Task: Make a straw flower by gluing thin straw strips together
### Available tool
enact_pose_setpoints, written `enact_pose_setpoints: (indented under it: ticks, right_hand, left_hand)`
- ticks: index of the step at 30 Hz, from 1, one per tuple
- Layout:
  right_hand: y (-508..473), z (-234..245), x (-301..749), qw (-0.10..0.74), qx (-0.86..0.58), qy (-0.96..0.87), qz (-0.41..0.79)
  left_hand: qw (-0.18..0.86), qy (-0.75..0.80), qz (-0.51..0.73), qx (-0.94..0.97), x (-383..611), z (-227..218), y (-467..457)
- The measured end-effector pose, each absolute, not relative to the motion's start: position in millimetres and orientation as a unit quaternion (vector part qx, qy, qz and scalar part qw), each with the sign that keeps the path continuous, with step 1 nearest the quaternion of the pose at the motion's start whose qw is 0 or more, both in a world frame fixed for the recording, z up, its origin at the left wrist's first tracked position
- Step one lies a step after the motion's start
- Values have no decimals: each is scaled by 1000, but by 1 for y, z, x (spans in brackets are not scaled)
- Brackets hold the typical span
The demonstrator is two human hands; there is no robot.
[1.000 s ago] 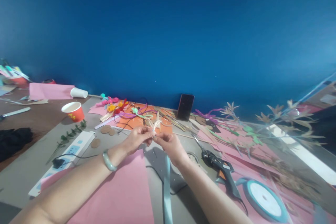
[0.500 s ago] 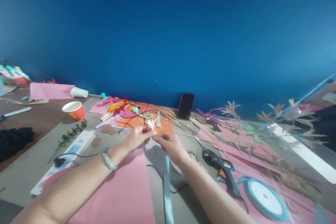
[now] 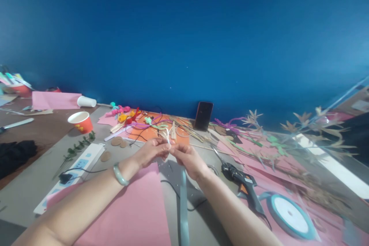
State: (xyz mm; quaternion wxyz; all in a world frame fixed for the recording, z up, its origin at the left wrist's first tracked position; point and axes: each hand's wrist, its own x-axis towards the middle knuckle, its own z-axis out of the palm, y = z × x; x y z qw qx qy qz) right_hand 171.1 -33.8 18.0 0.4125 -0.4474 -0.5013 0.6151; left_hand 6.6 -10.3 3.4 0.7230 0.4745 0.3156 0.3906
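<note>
Both hands meet above the middle of the table. Between their fingertips stands a small white flower-like piece with thin strips that spread upward. My left hand, with a pale green bangle on the wrist, pinches it from the left. From the right, my right hand pinches it low down, thumb and forefinger together. The lower end of the piece is hidden by the fingers. Below the hands lie a pink sheet and a strip of light blue ribbon.
A glue gun and a ribbon spool lie at right, near dried stems. At left are a power strip, a red paper cup and a green sprig. A phone leans on the blue wall.
The white piece has turned between the fingers, and its strips now look narrower and closer together. Both hands stay in nearly the same place.
</note>
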Motion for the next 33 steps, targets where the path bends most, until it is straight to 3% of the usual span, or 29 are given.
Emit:
enact_pose_setpoints:
  ticks: [6, 17, 23, 33]
  right_hand:
    - [-33, 19, 172, 408, -416, -496, 643]
    - [-32, 14, 170, 403, -535, -554, 494]
    - [-29, 11, 172, 387, -539, -545, 512]
    - [-26, 12, 173, 373, -548, -544, 514]
  left_hand:
    - [733, 281, 387, 483, 3, 2, -6]
    - [588, 385, 394, 592, 3, 8, -6]
    - [475, 441, 376, 662, 2, 9, -5]
    - [413, 466, 408, 668, 7, 12, -9]
